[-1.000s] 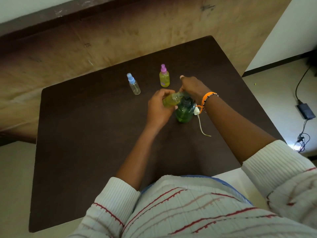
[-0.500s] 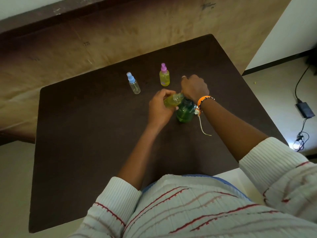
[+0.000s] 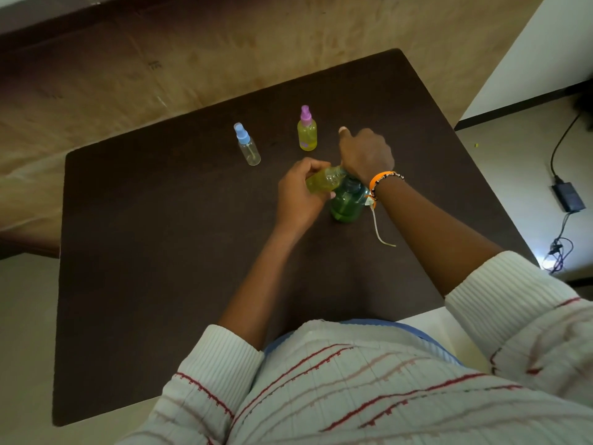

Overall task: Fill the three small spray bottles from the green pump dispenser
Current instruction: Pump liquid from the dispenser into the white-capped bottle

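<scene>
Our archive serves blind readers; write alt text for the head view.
A person's left hand holds a small yellow-filled bottle tilted against the top of a green pump dispenser, which the right hand covers. Behind them on the dark table stand a blue-capped clear spray bottle and a purple-capped yellow one.

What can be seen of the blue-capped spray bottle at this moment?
The blue-capped spray bottle is a small clear plastic cylinder with a light blue spray head and a thin dip tube visible inside. It looks empty, unlike its yellow-filled neighbour. It stands upright, cap on, on the dark table, left of the purple-capped bottle and beyond the hands. Nothing touches it.
</scene>
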### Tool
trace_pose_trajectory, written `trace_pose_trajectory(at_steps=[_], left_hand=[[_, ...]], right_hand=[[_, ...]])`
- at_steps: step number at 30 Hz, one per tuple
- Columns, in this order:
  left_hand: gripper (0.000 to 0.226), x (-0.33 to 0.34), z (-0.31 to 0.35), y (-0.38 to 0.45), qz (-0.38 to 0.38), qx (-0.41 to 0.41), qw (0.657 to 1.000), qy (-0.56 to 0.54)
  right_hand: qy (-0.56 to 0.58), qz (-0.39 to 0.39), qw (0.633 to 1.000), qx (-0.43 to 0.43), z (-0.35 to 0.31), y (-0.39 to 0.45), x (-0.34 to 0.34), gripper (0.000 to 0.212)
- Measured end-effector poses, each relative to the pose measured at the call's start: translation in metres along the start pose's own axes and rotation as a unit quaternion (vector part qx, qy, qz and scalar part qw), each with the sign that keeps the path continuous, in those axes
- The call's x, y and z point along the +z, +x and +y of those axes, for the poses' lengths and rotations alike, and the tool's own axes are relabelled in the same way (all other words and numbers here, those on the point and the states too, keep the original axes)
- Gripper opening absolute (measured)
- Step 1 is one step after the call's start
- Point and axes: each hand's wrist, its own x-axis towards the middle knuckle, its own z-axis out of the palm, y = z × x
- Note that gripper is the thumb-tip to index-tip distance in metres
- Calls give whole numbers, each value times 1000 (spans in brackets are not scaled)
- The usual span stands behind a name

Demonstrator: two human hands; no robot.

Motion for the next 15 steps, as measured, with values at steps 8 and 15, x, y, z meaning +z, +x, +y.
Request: trace_pose_trajectory(at_steps=[8, 15], left_hand=[[39, -7, 2, 2, -2, 11, 1000, -21], [41, -2, -1, 3, 3, 7, 1000, -9]], right_hand=[[-10, -105, 994, -22, -9, 1, -13, 65], [2, -28, 1000, 1, -1, -5, -2, 66]])
